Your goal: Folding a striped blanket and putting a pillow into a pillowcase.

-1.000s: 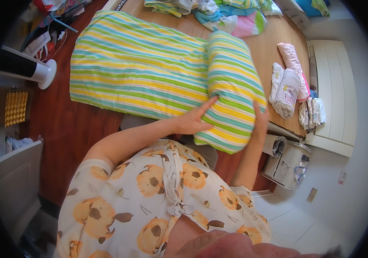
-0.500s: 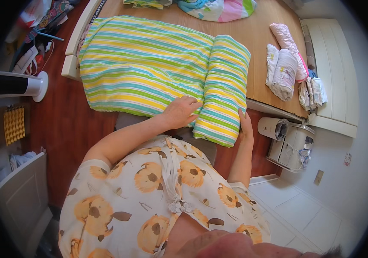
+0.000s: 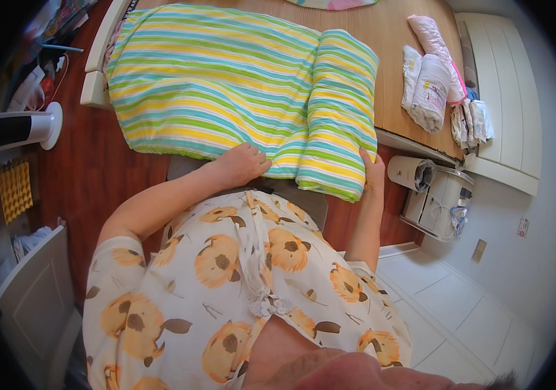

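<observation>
The left hand (image 3: 242, 166) lay palm down with fingers curled on the near edge of the striped quilt (image 3: 226, 84), pressing rather than gripping it. The right hand (image 3: 374, 174) cupped the near end of the folded-over part (image 3: 340, 117), fingers flat against its side. The green, yellow and white quilt was spread over a wooden platform (image 3: 401, 39) above a dark red floor (image 3: 96, 175). Folded small cloths (image 3: 430, 91) lay at the right.

Folded white cloths (image 3: 429, 91) (pink-edged) lie on the wooden platform (image 3: 400, 39) beside a white cabinet (image 3: 508, 97).
</observation>
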Demonstrator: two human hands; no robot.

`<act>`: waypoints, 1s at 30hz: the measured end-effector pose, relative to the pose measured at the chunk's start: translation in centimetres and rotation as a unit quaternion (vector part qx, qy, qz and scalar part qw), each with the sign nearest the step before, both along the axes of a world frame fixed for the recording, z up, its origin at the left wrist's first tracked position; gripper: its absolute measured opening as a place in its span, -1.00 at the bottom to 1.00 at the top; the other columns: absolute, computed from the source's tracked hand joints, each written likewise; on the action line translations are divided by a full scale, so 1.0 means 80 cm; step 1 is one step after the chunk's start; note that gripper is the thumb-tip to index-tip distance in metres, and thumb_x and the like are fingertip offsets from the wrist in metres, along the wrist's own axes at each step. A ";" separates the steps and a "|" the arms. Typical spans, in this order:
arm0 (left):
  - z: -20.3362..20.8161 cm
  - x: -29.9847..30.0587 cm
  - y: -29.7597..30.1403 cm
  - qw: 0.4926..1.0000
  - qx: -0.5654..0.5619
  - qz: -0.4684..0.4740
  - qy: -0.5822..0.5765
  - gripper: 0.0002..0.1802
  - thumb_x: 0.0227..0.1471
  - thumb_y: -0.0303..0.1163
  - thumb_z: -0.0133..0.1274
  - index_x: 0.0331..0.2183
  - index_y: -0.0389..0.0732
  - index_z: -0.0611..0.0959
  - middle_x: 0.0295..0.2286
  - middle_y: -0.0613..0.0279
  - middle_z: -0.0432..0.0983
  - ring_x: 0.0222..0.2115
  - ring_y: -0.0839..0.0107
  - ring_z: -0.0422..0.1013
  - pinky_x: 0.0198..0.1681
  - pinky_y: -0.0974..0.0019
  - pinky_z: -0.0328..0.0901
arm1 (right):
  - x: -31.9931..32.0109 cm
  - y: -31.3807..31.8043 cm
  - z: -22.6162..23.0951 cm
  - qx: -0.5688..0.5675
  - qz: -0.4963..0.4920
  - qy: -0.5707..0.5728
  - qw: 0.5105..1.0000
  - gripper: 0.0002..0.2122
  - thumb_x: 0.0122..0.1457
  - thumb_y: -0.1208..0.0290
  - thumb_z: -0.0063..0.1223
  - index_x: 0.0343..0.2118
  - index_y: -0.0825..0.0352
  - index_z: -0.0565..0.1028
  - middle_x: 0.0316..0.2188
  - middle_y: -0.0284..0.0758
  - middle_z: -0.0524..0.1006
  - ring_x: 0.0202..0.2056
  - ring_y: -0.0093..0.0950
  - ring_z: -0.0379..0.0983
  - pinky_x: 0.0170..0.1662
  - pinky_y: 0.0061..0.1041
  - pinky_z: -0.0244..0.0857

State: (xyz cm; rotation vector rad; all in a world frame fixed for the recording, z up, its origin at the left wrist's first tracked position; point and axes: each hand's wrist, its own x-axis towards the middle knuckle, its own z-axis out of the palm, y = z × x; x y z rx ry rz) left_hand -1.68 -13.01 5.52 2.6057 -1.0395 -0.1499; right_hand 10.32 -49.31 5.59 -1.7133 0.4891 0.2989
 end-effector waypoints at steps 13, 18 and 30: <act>0.018 0.004 -0.055 0.960 -0.161 0.130 0.186 -0.13 -0.18 0.09 0.16 0.05 -0.25 0.30 -0.38 -0.03 0.50 -0.40 0.04 0.48 -0.38 0.14 0.37 | -0.008 0.009 -0.025 -0.239 0.046 -0.063 0.968 -0.44 0.00 0.06 0.16 -0.14 0.53 0.42 -0.28 -0.05 0.53 -0.23 -0.29 0.48 -0.14 -0.38 0.30; 0.018 0.014 -0.084 0.948 -0.232 0.183 0.116 -0.22 -0.20 -0.14 0.20 0.06 -0.18 0.30 -0.17 -0.05 0.40 -0.27 0.07 0.44 -0.28 0.17 0.38 | -0.068 0.016 0.049 -0.279 0.242 -0.149 0.917 -0.28 0.07 0.00 0.01 0.14 0.48 0.13 0.02 0.10 0.28 0.07 -0.10 0.22 0.08 -0.29 0.12; 0.006 0.035 -0.084 0.978 -0.168 -0.019 0.125 -0.18 -0.13 -0.22 0.19 0.14 -0.09 0.20 0.15 0.00 0.04 0.15 -0.05 0.04 0.10 0.12 0.18 | -0.090 -0.043 0.020 0.088 0.002 0.060 0.994 -0.39 0.20 0.05 -0.09 0.18 0.34 0.07 0.09 -0.09 0.24 0.01 -0.24 0.31 0.05 -0.28 0.21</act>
